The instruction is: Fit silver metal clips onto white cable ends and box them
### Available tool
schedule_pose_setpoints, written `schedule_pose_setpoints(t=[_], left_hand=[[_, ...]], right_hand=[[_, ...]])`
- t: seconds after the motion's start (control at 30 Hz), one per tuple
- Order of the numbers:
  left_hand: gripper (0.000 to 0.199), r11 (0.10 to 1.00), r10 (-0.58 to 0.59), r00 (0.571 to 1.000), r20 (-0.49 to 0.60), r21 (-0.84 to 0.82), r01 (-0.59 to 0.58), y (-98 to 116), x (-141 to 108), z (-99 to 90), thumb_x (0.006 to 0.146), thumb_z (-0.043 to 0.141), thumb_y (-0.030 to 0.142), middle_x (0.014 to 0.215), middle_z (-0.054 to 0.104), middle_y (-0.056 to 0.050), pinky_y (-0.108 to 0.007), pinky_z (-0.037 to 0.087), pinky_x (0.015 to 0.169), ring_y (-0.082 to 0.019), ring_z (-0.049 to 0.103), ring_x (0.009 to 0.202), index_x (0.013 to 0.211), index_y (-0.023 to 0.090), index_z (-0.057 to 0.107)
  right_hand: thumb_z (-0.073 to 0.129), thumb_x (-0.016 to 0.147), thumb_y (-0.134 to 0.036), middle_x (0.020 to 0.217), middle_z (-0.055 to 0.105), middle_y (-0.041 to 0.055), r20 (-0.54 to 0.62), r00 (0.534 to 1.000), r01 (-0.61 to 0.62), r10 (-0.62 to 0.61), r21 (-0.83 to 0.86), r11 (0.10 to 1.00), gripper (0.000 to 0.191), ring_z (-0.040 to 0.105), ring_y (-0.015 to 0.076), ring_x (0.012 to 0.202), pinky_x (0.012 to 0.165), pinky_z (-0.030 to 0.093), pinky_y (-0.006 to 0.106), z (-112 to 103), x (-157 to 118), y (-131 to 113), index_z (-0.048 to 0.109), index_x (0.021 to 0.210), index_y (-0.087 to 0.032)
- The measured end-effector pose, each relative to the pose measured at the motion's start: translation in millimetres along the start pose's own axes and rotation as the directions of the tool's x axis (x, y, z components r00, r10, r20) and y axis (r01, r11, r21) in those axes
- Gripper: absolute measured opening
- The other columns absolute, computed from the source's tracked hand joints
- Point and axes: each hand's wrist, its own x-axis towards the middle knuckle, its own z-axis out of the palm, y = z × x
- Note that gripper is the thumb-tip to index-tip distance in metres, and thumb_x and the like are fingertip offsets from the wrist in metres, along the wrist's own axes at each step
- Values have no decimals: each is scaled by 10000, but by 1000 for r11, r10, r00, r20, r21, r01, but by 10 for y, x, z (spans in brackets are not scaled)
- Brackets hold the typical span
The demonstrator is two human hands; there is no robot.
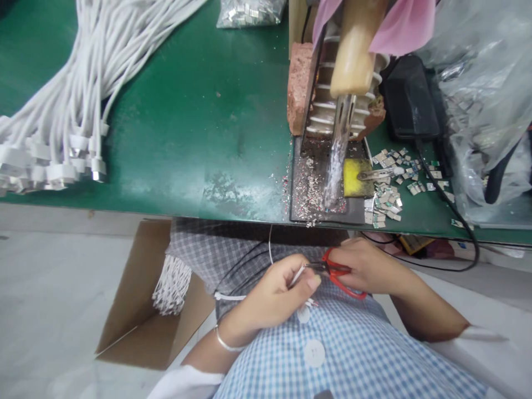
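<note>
1. White cable (pixel 297 275): lying in the left hand (pixel 272 293), below the front edge of the green table (pixel 187 122) and over the blue checked garment (pixel 353 349)
2. Left hand: closing its thumb and fingers on the cable, leaving no visible gap at the grip
3. Red-handled scissors (pixel 333 270): pointing their blades at the cable's upper end; exact blade opening being too small to tell
4. Right hand (pixel 369 266): curling around the scissor handles, fingers partly hidden
5. Dark tray (pixel 358 211): resting at the table's front edge, holding scattered metallic bits and a yellow sponge (pixel 351 177)
6. Soldering iron (pixel 353 64): extending its metal shaft over the tray
7. Small connectors (pixel 386 202): lying loose just beside the tray, black adapter (pixel 411 102) sitting behind them
8. Cable bundle (pixel 93 77): spreading across the table's left side
9. Cardboard box (pixel 135 271): standing open below the table, containing more white cables (pixel 172 285)
</note>
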Motion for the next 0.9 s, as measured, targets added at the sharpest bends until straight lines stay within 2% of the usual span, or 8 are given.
schedule_pose_setpoints(t=[0.13,0.2,0.27,0.37,0.47,0.67,0.9], left_hand=[[380,971,4,999,-35,-237,-12,-74,1,-21,833,639,526,537,532,31,-170,275,375,-81,465,433,784,153,590],[415,962,13,999,-50,-271,-26,-104,7,-23,848,604,555,528,563,12,-175,260,361,-96,496,422,837,141,629],[406,958,41,996,-78,-281,-61,-114,7,-20,839,626,547,518,570,17,-181,304,386,-97,512,424,846,142,633],[342,952,91,989,-114,-281,-120,-98,-2,-14,836,666,491,519,571,37,-189,378,443,-88,527,435,851,153,620],[287,948,138,981,-138,-267,-171,-70,-7,-7,859,662,438,530,586,40,-183,396,458,-80,534,442,849,159,597],[271,956,214,963,-162,-169,-241,-54,15,21,886,627,429,530,617,37,-164,388,437,-62,487,402,836,176,545],[322,971,199,956,-217,-86,-221,-93,-8,24,863,627,486,490,547,62,-176,417,448,-76,495,401,842,173,556]], right_hand=[[512,907,-218,505,441,-44,-55,998,-18,17,-2,1000,291,413,102,482,523,288,222,36,-5,8,457,622,-200],[523,915,-253,499,434,-48,-94,995,-13,15,24,1000,310,404,99,473,514,286,221,57,3,1,453,617,-200],[557,910,-333,489,401,-62,-135,991,2,9,82,997,353,373,91,459,496,273,219,71,14,-10,433,606,-203],[611,858,-503,495,365,-79,-158,987,17,11,177,984,424,333,81,459,494,273,216,78,22,-27,426,623,-203],[600,829,-591,508,366,-83,-173,985,10,27,210,978,455,313,78,464,501,270,219,85,23,-41,447,658,-197],[604,826,-581,521,390,-75,-220,975,7,26,149,989,433,336,84,474,519,267,223,147,46,-61,483,696,-186],[626,817,-550,529,374,-77,-218,975,-1,32,140,990,414,315,83,480,524,262,224,155,86,-88,469,687,-191]])
